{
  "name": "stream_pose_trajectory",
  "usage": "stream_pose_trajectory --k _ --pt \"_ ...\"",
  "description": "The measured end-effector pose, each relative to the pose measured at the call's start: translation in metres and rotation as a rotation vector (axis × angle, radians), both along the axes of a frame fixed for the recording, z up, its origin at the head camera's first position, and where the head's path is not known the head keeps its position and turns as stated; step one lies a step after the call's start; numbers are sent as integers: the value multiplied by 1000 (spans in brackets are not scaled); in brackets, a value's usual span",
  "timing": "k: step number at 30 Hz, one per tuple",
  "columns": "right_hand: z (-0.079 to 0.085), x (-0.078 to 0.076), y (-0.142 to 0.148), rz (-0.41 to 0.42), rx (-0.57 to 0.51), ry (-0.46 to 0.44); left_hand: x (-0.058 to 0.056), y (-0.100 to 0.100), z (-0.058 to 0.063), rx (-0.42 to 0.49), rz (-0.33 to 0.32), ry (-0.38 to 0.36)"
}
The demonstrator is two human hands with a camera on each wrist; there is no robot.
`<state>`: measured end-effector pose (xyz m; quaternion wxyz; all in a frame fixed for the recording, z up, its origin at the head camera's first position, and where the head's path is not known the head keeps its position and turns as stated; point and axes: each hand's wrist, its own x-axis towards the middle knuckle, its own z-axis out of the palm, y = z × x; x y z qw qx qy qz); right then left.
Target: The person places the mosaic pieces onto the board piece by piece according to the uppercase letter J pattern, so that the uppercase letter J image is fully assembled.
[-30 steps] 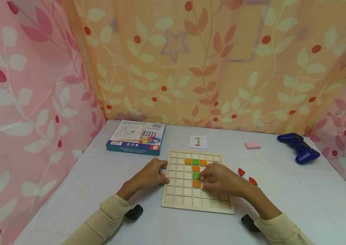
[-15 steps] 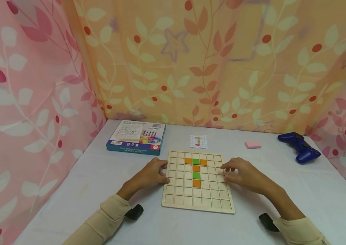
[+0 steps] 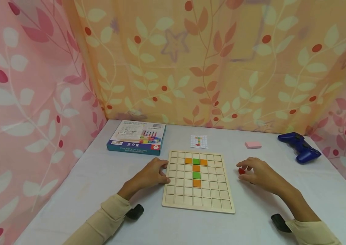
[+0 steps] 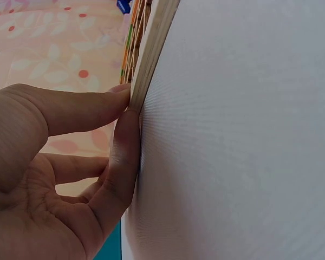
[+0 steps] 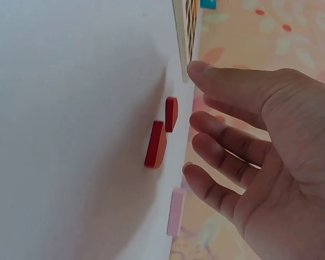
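Note:
A square wooden grid board [image 3: 180, 200] lies flat, with orange tiles and green tiles [image 3: 196, 175] set in a T shape. My left hand [image 3: 151, 173] holds the board's left edge, thumb and bent fingers against it; the left wrist view shows the thumb [image 4: 86, 111] at the rim. Right of the board, my right hand [image 3: 260, 175] hovers with spread, loosely bent fingers close over two red wedge-shaped pieces [image 5: 156, 145]. In the right wrist view those pieces sit on the cloth, apart from the fingertips. The hand hides one of them in the head view.
A small pattern card [image 3: 198, 142] lies behind the board. At the back left is a boxed bead set [image 3: 136, 137]. A pink block [image 3: 253, 145] and a blue game controller [image 3: 299, 148] are at the back right. Floral curtains [image 3: 209, 61] enclose the white table [image 3: 99, 180].
My right hand has moved rightward off the board, where it was beside the tile column, to over the red pieces. My left hand has stayed at the board's edge.

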<state>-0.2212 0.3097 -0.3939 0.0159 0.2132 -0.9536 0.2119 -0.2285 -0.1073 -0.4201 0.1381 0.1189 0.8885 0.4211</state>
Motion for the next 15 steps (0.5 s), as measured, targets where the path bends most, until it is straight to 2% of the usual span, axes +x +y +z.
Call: stream_pose_trajectory --k 5,9,15 --pt "-2 -1 5 -46 18 -63 0 0 1 -1 6 -6" --pt "-6 -3 7 -44 14 -105 0 -1 0 6 -5 -2" --pt "-10 -7 4 -21 18 -65 -1 -1 -1 10 -7 5"
